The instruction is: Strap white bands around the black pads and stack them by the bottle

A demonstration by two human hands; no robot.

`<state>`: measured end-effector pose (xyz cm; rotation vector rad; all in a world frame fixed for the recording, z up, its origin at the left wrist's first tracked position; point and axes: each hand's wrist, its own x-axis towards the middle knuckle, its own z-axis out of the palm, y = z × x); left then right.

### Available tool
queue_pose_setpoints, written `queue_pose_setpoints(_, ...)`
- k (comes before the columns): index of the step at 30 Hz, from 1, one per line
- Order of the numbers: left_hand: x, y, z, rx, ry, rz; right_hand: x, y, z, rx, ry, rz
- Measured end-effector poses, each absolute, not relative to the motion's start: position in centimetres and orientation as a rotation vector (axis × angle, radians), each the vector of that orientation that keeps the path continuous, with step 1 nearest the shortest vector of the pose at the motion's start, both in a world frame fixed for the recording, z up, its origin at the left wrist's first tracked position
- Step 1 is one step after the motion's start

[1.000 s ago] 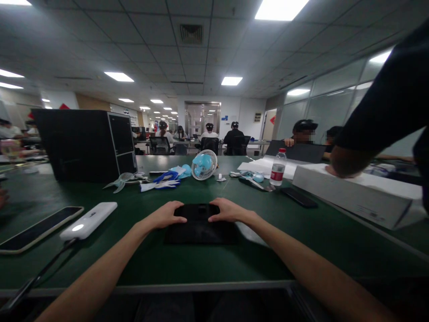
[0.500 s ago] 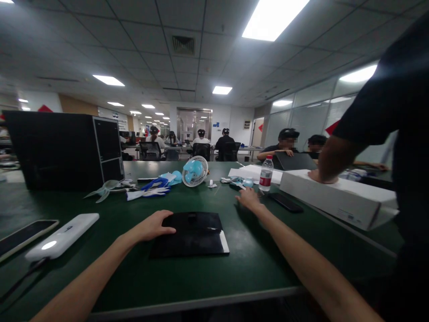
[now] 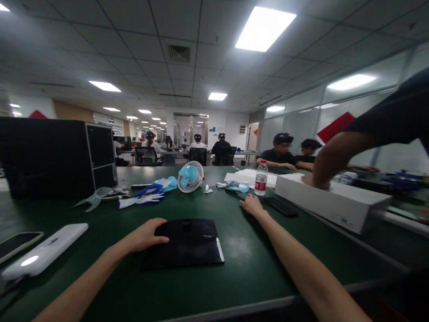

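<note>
Rests the left hand (image 3: 145,235) palm down, fingers loose and unclenched, on the left edge of a flat black case (image 3: 189,245) lying at lower centre of the frame on the green table (image 3: 244,259). Keeps the right hand (image 3: 251,205) well apart from the left, out at centre right, flat on the bare table, fingers open, gripping nothing, just beside a black phone (image 3: 280,207). Beyond, around mid-frame: an upright water bottle (image 3: 261,179), a small blue fan (image 3: 190,176), blue-and-white gloves (image 3: 140,197). At right, a long white box (image 3: 335,203) with another person's hand (image 3: 313,181) pressed on top. At lower left, a white power bank (image 3: 45,250) beside a second phone (image 3: 18,243); at left, a black computer tower (image 3: 53,156).
</note>
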<state>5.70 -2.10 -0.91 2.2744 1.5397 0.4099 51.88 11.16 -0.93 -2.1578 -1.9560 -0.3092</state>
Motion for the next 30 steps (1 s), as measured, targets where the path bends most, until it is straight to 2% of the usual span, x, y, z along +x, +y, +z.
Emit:
queue_pose_setpoints(6,5.7,-2.1,-0.9,2.256,1.52,0.448,51.1,9.8,1.2,-1.936,-1.874,-0.506)
queue_pose_setpoints(13,5.8,-2.8,-0.1,2.272,1.509,0.494,46.8,6.8,4.7,-1.635,-1.904,-0.501)
queue_pose_setpoints(17,5.8,-2.5,0.4,2.381,1.559,0.903,42.8,3.6,6.3,-1.358,-1.965,-0.328)
queue_pose_setpoints(23,5.6,-2.8,1.8,2.318,1.697,1.58,37.5,-1.5,6.5,-1.02,-2.07,0.113)
queue_pose_setpoints(30,5.9,-4.0,2.7,2.368,1.558,1.633,35.3,-3.9,6.5,-0.959,-2.098,0.379)
